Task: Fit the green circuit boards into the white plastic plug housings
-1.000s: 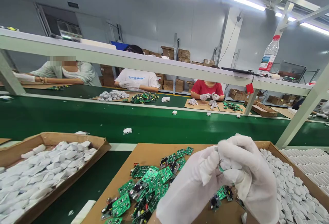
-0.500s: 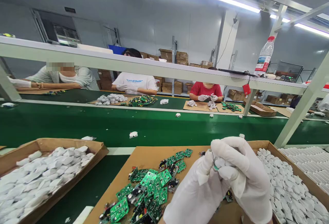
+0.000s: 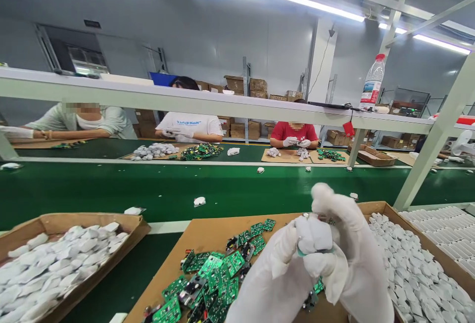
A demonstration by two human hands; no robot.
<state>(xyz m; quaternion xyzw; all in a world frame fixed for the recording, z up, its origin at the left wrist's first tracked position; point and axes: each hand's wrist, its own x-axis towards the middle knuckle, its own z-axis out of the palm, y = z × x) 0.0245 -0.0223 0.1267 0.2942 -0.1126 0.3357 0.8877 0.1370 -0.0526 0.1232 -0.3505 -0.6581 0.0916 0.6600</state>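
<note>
two gloved hands, left [image 3: 276, 273] and right [image 3: 365, 258], pinch one circuit board with a white covering [image 3: 315, 236] between their fingertips; its long axis runs roughly crosswise, above the cardboard sheet [image 3: 168, 263], neither hand clearly nearer.

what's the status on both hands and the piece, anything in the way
Left hand gripping white-topped piece. Right hand against it, grip unclear. Fingers hide part of its edges; green circuit boards piled beside, on cardboard.
</note>
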